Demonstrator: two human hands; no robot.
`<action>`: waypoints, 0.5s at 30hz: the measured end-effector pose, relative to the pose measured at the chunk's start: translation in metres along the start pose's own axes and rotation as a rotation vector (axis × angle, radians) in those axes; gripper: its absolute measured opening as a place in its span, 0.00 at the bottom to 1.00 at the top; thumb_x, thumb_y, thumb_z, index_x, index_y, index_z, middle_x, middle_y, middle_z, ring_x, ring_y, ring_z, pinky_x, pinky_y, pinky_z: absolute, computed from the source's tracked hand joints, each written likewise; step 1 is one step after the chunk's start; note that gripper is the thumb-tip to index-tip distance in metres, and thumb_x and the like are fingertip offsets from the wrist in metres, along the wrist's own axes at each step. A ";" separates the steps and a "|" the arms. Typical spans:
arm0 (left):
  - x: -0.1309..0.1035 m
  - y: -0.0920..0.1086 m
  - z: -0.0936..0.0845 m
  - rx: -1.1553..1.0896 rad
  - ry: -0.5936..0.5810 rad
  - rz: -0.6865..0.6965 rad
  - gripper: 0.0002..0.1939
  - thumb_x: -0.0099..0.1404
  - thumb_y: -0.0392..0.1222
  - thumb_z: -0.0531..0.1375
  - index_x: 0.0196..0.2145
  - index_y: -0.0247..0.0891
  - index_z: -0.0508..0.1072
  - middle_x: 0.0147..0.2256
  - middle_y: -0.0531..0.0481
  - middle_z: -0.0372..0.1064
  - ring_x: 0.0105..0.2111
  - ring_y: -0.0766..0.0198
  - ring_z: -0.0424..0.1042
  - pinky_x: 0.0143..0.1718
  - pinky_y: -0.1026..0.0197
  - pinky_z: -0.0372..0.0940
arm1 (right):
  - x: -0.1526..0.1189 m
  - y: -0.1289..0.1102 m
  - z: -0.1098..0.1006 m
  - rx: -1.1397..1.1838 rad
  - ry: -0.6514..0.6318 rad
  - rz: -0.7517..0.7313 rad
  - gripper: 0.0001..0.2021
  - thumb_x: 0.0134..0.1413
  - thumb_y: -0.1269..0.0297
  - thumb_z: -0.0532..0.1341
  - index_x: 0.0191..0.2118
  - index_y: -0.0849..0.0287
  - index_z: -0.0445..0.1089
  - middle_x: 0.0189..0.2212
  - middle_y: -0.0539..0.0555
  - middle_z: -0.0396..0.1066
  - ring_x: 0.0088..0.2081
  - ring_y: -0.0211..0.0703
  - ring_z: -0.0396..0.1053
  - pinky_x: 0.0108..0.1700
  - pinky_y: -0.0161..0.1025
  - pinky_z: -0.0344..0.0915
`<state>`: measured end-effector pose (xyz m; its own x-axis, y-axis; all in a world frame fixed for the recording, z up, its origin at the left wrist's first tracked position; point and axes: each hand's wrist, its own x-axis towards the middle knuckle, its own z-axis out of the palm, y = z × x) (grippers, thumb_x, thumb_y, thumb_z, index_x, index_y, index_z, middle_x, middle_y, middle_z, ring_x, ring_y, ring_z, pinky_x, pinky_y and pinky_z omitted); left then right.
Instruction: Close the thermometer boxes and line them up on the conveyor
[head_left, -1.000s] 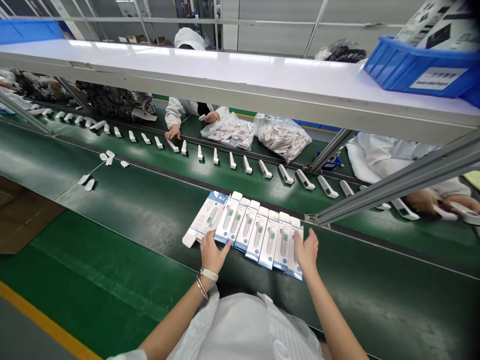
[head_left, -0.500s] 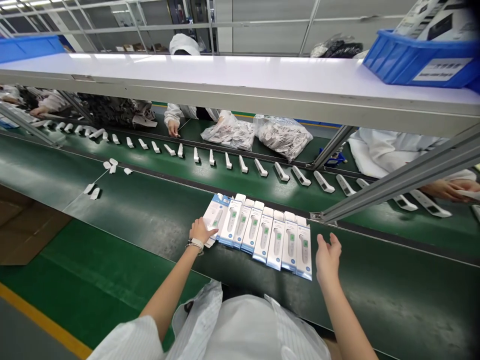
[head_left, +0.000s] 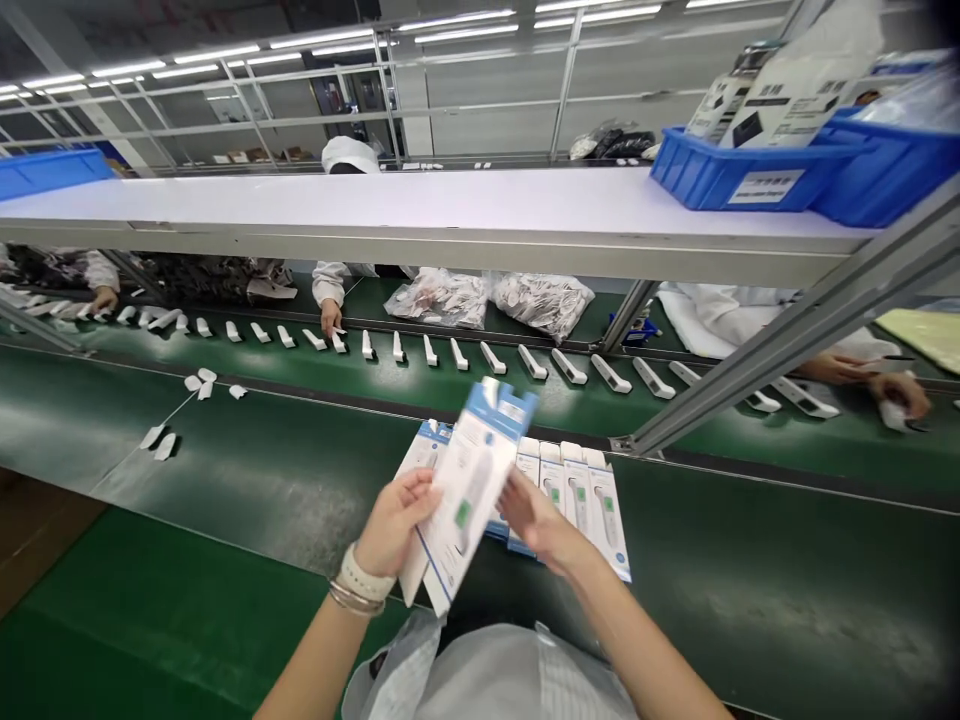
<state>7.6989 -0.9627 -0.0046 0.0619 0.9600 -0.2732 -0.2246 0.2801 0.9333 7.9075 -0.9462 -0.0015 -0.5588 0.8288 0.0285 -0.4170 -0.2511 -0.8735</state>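
Note:
A white and blue box [head_left: 472, 480] printed with a thermometer is raised and tilted in front of me, slightly blurred. My left hand [head_left: 397, 515] grips its left edge, fingers closed, with another white box partly hidden behind it. My right hand [head_left: 534, 515] is at the box's right edge, its fingers partly hidden behind the box; whether they grip it cannot be made out. Behind and to the right, several similar boxes [head_left: 606, 510] lie side by side on the dark green work surface [head_left: 300, 470].
White thermometers [head_left: 610, 374] stand in a row on the green belt [head_left: 480, 392] beyond. Overhead runs a white shelf [head_left: 375, 210] with a blue bin [head_left: 735, 180]. A metal post [head_left: 750, 350] slants at right. A co-worker's hand [head_left: 330, 316] reaches the belt. Small white pieces [head_left: 165, 446] lie left.
A box has been lifted off the row and tilted. My left hand has closed on it, and my right hand has moved left to its edge. The view has tipped upward.

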 end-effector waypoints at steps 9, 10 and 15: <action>-0.014 -0.004 0.052 0.399 -0.287 0.227 0.49 0.39 0.43 0.72 0.58 0.40 0.57 0.58 0.42 0.54 0.56 0.47 0.56 0.56 0.51 0.55 | 0.002 0.005 0.006 -0.096 0.222 -0.100 0.42 0.20 0.57 0.74 0.50 0.54 0.64 0.51 0.58 0.65 0.54 0.57 0.60 0.53 0.52 0.59; -0.014 -0.003 0.055 0.412 -0.272 0.218 0.45 0.41 0.42 0.71 0.56 0.40 0.60 0.56 0.42 0.58 0.55 0.48 0.59 0.55 0.52 0.56 | 0.000 0.005 0.008 -0.118 0.265 -0.099 0.40 0.20 0.58 0.74 0.49 0.55 0.65 0.49 0.58 0.67 0.52 0.57 0.63 0.51 0.52 0.61; -0.012 -0.007 0.065 0.354 -0.194 0.103 0.15 0.55 0.44 0.63 0.39 0.34 0.75 0.39 0.46 0.74 0.42 0.53 0.71 0.45 0.55 0.66 | -0.001 0.003 0.018 -0.025 0.525 -0.061 0.21 0.34 0.57 0.70 0.38 0.59 0.72 0.36 0.57 0.75 0.41 0.53 0.72 0.47 0.50 0.66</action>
<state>7.7626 -0.9756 0.0071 0.2467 0.9563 -0.1571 0.1069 0.1342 0.9852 7.8941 -0.9562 0.0047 -0.0975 0.9820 -0.1617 -0.4164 -0.1878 -0.8896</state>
